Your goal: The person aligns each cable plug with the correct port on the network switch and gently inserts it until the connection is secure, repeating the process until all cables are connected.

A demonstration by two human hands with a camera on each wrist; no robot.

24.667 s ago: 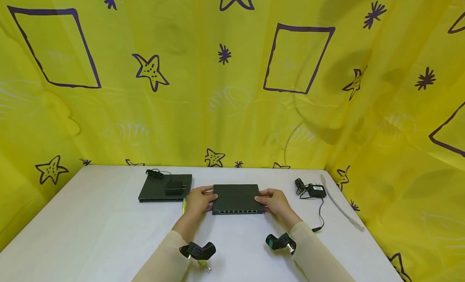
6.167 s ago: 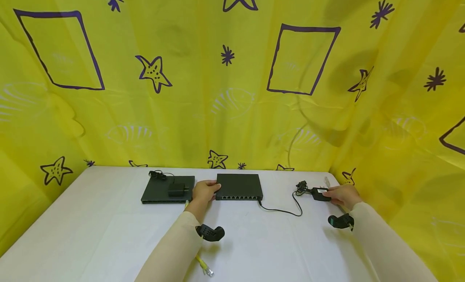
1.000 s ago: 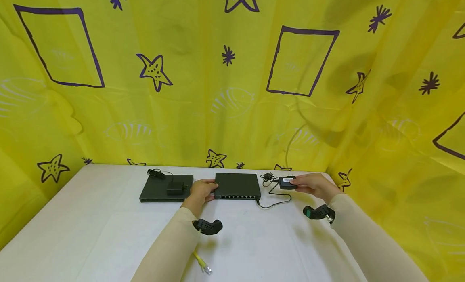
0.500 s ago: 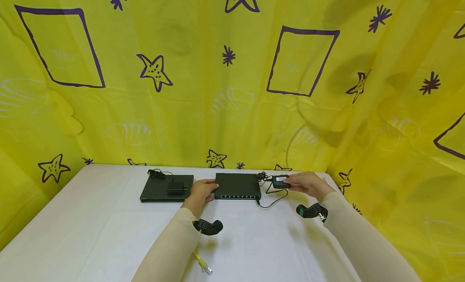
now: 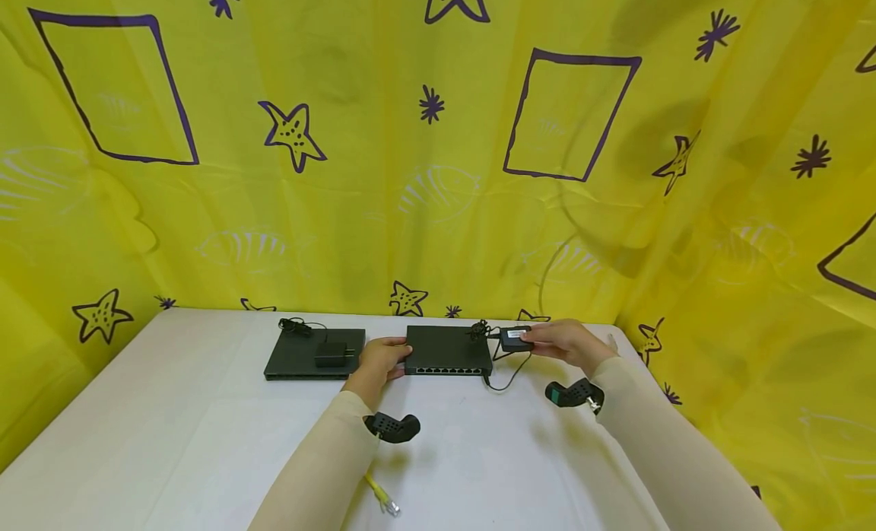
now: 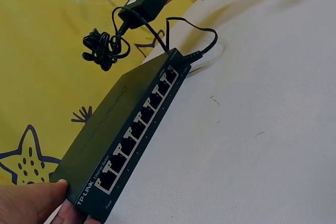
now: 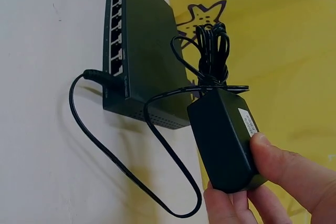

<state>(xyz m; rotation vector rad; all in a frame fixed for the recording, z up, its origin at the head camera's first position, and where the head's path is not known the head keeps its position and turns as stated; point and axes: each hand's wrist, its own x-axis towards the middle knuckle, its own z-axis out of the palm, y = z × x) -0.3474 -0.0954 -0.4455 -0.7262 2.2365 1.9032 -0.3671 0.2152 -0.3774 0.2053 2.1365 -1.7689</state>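
Note:
A black Ethernet switch (image 5: 445,350) lies mid-table, its row of ports (image 6: 139,124) facing the person. My left hand (image 5: 376,364) grips its left end, thumb on top and fingers beneath. My right hand (image 5: 568,342) pinches a black power adapter (image 7: 223,140) with a white label, held up beside the switch's right end. The adapter's bundled cord (image 7: 212,51) hangs over the switch's right back corner in the head view. From there the cord loops down to a plug (image 7: 100,76) seated at the right end of the port side.
To the left lies a second flat black box (image 5: 287,357) with another adapter (image 5: 331,354) and coiled cord on it. A yellow network cable (image 5: 379,494) pokes out under the left forearm. A pale cable end (image 5: 612,342) shows behind the right arm. Yellow curtain (image 5: 438,211) encloses the white table (image 5: 205,424).
Over the last second my right hand has carried the adapter leftward, bringing the cord bundle over the switch. Earlier, the cord's plug went into the switch. My left hand has stayed on the switch.

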